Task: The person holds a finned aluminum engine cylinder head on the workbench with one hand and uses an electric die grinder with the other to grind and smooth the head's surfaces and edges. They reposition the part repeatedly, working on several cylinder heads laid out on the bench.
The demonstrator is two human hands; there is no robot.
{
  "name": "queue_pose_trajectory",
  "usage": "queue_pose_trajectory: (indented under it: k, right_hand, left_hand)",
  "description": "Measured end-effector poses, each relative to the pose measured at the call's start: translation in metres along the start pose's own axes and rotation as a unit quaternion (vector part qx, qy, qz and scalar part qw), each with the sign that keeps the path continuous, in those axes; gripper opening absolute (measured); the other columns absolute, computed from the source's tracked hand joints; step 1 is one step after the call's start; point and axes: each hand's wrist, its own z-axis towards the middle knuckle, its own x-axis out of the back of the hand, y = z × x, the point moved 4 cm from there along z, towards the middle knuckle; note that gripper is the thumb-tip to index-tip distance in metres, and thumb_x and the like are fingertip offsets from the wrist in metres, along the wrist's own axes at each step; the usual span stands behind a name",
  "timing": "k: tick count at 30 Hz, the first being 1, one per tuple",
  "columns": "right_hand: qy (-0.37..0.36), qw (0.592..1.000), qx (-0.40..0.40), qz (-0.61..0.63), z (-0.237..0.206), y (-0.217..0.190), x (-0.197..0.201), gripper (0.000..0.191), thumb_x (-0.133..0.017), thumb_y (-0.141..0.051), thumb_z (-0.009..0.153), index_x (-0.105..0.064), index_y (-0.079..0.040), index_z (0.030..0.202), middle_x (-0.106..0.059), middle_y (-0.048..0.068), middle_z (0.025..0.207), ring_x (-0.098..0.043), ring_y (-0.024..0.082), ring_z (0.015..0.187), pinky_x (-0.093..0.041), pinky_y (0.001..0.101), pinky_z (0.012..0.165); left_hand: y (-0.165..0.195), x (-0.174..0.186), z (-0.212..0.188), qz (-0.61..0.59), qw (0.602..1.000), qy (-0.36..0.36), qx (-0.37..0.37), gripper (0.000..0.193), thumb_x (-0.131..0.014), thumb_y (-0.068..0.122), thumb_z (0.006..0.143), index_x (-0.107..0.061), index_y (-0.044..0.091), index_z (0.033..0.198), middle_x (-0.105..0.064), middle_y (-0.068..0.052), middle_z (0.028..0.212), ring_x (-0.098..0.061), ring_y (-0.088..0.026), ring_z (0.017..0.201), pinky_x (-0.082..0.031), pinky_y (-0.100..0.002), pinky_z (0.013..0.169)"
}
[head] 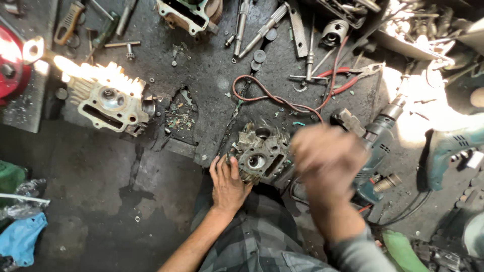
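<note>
The dark, dirty cylinder head (261, 155) lies at the near edge of the greasy workbench (212, 85), and the left hand (228, 185) presses its flat, spread fingers against the head's left side, holding nothing. The right hand (325, 163) is just right of the head and blurred, so it cannot be told whether its fingers are open or closed. The head could probably slip off the edge, because only flat fingers steady it, and the blue electric drill (375, 146) with its red cable (272, 98) lies close beyond the right fingers.
</note>
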Motion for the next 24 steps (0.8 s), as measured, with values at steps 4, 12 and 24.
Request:
queue_pose_trajectory:
  k: [4,12,24]
  right_hand:
    - [0.038,0.975,0.211,-0.058,0.088,-0.006,0.015,0.016,-0.051,-0.013,0.110,-0.062,-0.003,0.104,-0.042,0.003,0.070,-0.027,0.007,0.041,-0.027,0.0271,0.036]
    - [0.013,0.978,0.189,-0.083,0.170,0.061,0.000,0.017,-0.056,-0.013,0.111,-0.068,-0.004,0.103,-0.052,0.003,0.061,-0.040,0.012,0.042,-0.028,0.0305,0.037]
    - [0.175,0.951,0.027,-0.254,0.038,0.014,0.052,0.021,-0.065,-0.004,0.099,-0.063,-0.002,0.120,-0.063,0.004,0.106,-0.060,0.014,0.099,-0.050,0.0285,0.092]
  left_hand:
    - [0.008,0.005,-0.003,0.012,1.000,0.000,-0.002,0.134,-0.094,0.027,0.064,0.000,0.002,0.156,-0.050,-0.030,0.124,-0.052,-0.048,0.118,-0.034,-0.066,0.109]
    - [0.014,0.015,-0.021,0.016,1.000,-0.011,0.005,0.138,-0.094,0.026,0.063,0.005,0.002,0.156,-0.052,-0.031,0.123,-0.050,-0.047,0.120,-0.031,-0.065,0.109]
    - [0.021,0.120,0.054,0.038,0.980,-0.189,-0.060,0.121,-0.090,0.048,0.058,-0.029,0.005,0.153,-0.050,-0.022,0.135,-0.043,-0.041,0.128,-0.025,-0.060,0.110]
